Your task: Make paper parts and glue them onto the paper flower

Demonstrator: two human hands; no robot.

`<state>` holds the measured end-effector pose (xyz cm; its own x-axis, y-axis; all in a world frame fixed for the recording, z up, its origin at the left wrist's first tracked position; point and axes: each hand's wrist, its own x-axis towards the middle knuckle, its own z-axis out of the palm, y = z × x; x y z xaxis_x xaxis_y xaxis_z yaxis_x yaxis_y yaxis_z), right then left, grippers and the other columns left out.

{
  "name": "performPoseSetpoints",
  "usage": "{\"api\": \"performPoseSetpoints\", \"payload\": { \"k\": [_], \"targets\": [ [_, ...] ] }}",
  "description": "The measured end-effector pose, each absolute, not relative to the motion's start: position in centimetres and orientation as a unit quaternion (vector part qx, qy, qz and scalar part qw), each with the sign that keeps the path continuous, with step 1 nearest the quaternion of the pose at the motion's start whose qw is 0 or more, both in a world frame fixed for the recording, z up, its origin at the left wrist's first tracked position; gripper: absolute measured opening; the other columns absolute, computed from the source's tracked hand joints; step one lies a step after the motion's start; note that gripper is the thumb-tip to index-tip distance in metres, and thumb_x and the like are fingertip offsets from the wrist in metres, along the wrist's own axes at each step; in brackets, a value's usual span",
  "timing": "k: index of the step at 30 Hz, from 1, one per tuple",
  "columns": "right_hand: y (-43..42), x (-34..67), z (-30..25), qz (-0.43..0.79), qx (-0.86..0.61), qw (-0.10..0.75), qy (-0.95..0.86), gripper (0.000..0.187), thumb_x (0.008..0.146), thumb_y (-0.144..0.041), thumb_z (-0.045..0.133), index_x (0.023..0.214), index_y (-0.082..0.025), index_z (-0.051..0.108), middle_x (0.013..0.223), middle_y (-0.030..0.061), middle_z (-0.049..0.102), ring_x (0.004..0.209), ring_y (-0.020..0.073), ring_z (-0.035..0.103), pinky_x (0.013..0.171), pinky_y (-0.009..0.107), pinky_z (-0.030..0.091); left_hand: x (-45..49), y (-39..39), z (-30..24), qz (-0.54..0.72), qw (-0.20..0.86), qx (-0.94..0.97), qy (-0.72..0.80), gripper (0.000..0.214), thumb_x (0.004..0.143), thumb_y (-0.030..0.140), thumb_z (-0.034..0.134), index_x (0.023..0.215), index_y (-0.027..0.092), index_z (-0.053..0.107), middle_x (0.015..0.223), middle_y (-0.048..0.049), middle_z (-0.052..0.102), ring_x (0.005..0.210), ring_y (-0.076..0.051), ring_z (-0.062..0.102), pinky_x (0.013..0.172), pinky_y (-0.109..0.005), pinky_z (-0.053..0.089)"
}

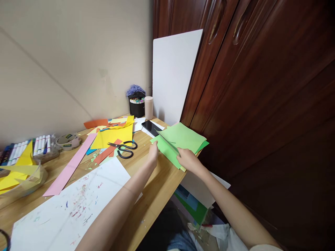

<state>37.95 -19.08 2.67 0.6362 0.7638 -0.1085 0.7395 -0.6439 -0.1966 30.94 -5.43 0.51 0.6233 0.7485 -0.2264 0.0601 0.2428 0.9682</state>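
Note:
A stack of light green paper sheets [183,139] lies at the right edge of the wooden table [154,188]. My left hand [153,155] rests on the stack's left edge, fingers pressed down on it. My right hand [187,158] is closed round a thin, long tool [167,142] that lies diagonally across the green paper; it looks like a ruler or blade. Black-handled scissors [124,148] lie on the table left of my left hand, untouched.
Yellow [112,136], orange and pink paper [70,165] strips lie scattered. A white sheet with paint marks [73,209] fills the near table. A phone [151,127], marker pot [136,104], tape roll [68,141], markers [39,144] and a white board [174,73] stand behind. A dark wardrobe is at right.

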Motion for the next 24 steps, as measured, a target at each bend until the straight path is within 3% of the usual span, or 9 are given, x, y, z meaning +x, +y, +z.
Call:
{"api": "performPoseSetpoints", "payload": {
  "k": [7,12,17,24],
  "targets": [
    [-20.4,41.3,3.0,0.146,-0.852,0.227,-0.449,0.018,0.074,-0.015,0.039,0.079,-0.016,0.055,0.081,0.005,0.063,0.074,0.0181,0.057,0.064,0.024,0.039,31.1,-8.7,0.4,0.247,0.746,0.541,0.3,0.028,0.084,0.025,0.037,0.106,0.017,0.051,0.108,-0.0093,0.056,0.103,-0.017,0.055,0.085,-0.027,0.045],
    [-21.0,42.2,3.0,0.195,-0.816,0.299,-0.456,0.016,0.073,-0.018,0.039,0.076,-0.015,0.055,0.074,0.0011,0.06,0.07,0.0167,0.054,0.064,0.024,0.041,31.3,-11.1,0.1,0.267,0.693,0.615,0.265,0.035,0.081,0.021,0.046,0.115,0.022,0.051,0.114,-0.0077,0.044,0.118,-0.016,0.04,0.103,-0.027,0.028],
    [-21.0,42.4,3.3,0.219,-0.827,0.293,-0.427,0.017,0.072,-0.023,0.041,0.076,-0.016,0.055,0.063,-0.0014,0.056,0.059,0.0149,0.051,0.057,0.024,0.04,31.6,-11.8,-0.4,0.274,0.64,0.68,0.23,0.037,0.082,0.026,0.048,0.118,0.021,0.053,0.121,-0.0094,0.036,0.126,-0.019,0.028,0.108,-0.03,0.017],
    [-20.7,41.6,3.6,0.223,-0.833,0.279,-0.422,0.016,0.076,-0.027,0.043,0.073,-0.016,0.055,0.067,0.0007,0.058,0.062,0.0154,0.054,0.052,0.022,0.042,31.7,-11.4,-0.9,0.25,0.636,0.681,0.265,0.041,0.082,0.03,0.047,0.122,0.024,0.051,0.12,-0.0092,0.032,0.126,-0.022,0.028,0.108,-0.032,0.016]
  ]
}}
